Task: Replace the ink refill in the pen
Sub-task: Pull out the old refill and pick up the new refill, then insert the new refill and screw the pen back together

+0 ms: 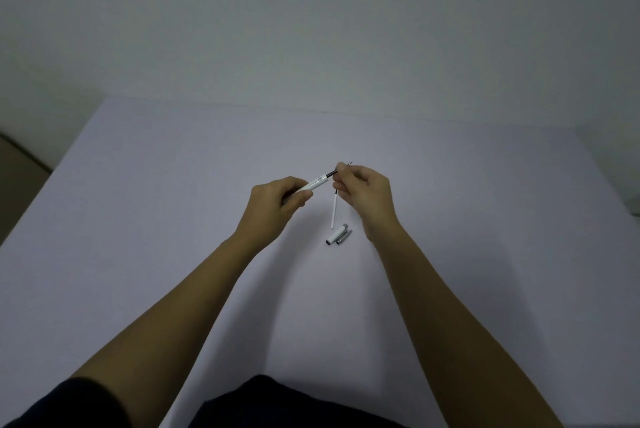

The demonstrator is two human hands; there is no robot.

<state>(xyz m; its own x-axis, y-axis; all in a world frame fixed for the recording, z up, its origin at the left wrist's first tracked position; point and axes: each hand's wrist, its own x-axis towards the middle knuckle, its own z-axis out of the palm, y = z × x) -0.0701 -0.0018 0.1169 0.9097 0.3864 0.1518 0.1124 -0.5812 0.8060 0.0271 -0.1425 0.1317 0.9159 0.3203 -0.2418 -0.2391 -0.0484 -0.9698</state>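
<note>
My left hand (277, 197) grips the white pen barrel (313, 183), which points up and to the right. A thin dark refill (331, 173) sticks out of the barrel's open end, and the fingertips of my right hand (363, 190) pinch it near its tip. A second, white refill (334, 211) lies on the table just below my right hand, pointing toward me. Closer to me lie the white pen cap (335, 235) and a small grey pen part (344, 236), side by side.
The work surface is a pale lilac table (173, 220) against a plain wall. Its left edge drops to a brown floor (17, 164). My dark clothing fills the bottom of the view.
</note>
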